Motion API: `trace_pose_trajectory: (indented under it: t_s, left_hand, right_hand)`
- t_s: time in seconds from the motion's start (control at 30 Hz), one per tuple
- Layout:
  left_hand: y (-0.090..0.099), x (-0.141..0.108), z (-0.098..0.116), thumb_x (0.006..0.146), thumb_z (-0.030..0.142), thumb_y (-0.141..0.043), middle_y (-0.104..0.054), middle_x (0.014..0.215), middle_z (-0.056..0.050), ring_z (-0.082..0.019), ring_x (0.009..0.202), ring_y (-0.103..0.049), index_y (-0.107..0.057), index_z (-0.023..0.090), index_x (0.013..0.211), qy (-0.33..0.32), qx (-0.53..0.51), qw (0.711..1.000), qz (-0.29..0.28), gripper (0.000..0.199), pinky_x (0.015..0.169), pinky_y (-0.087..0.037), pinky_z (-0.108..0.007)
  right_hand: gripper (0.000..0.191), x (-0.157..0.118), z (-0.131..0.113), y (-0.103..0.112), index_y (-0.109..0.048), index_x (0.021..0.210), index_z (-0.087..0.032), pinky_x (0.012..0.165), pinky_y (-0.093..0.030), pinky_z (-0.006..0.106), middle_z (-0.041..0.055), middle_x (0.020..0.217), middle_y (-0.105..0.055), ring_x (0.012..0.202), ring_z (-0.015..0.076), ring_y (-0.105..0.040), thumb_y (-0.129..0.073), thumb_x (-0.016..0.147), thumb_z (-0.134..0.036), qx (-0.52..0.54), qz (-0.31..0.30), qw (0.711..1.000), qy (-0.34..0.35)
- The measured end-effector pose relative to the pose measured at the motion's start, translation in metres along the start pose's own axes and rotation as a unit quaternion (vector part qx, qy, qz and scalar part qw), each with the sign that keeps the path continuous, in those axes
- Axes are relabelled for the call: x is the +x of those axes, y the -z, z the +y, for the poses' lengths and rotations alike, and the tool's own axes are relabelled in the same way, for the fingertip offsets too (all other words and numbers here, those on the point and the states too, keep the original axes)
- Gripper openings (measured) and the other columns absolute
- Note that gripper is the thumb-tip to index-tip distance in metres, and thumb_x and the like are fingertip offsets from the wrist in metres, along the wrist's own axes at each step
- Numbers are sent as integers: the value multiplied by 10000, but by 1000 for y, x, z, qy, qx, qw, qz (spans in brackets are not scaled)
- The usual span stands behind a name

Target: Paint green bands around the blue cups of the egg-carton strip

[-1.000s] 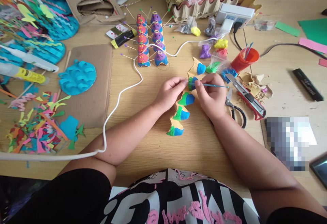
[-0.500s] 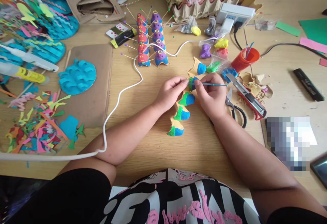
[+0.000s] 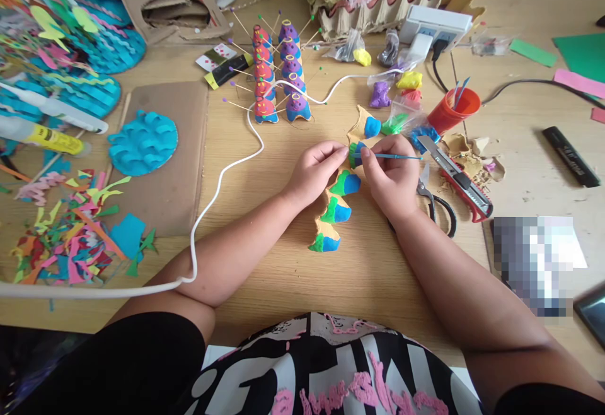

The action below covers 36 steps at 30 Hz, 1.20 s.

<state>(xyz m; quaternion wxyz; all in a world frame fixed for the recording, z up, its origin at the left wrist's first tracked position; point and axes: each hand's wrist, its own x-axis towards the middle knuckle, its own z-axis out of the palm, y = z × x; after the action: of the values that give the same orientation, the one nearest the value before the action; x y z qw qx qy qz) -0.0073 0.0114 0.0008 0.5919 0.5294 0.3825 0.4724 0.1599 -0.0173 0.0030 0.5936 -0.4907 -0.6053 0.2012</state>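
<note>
Left hand (image 3: pixel 314 172) pinching edge of egg-carton strip (image 3: pixel 336 204), fingers closed on it; strip lying mid-table (image 3: pixel 283 263), cones coated green and blue. Right hand (image 3: pixel 390 175) gripping thin blue stick (image 3: pixel 394 157), tip pressing into clay on strip. Box cutter (image 3: pixel 454 178) and scissors (image 3: pixel 435 204) lying just right of hand
</note>
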Motion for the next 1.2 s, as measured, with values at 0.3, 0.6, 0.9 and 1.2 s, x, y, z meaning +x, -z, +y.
trace_pose_trajectory:
  t_s: [0.3, 0.6, 0.9, 1.2]
  left_hand:
    - [-1, -1, 3, 878, 612, -853, -587, 684, 33, -104, 662, -501, -764, 203, 799, 3, -7, 1000, -2, 426, 655, -430, -243]
    - [-3, 1, 2, 866, 595, -870, -637, 724, 22, -110, 715, -533, -789, 195, 805, 2, -24, 1000, 13, 413, 703, -454, -240]
    - [-4, 0, 5, 830, 612, -892, -567, 679, 29, -105, 674, -480, -766, 190, 776, 7, -39, 999, 29, 444, 646, -423, -239]
    - [-5, 2, 3, 806, 576, -926, -654, 731, 17, -108, 696, -546, -791, 188, 807, 16, -72, 996, 47, 411, 679, -476, -236]
  right_hand:
    - [445, 2, -5, 1, -550, 803, -243, 533, -377, 285, -42, 724, -499, 606, 101, -438, -720, 1009, -600, -3, -15, 1000, -8]
    - [521, 3, -9, 2, -562, 795, -241, 532, -400, 270, -25, 736, -543, 613, 105, -468, -700, 993, -703, 30, -7, 1000, -2]
    - [380, 2, -11, 4, -597, 816, -234, 579, -376, 288, -31, 732, -566, 624, 108, -458, -750, 1008, -525, -12, -29, 999, -9]
    - [319, 1, -13, 5, -589, 802, -239, 582, -388, 284, -29, 742, -551, 636, 116, -458, -739, 1015, -422, -7, -30, 999, 21]
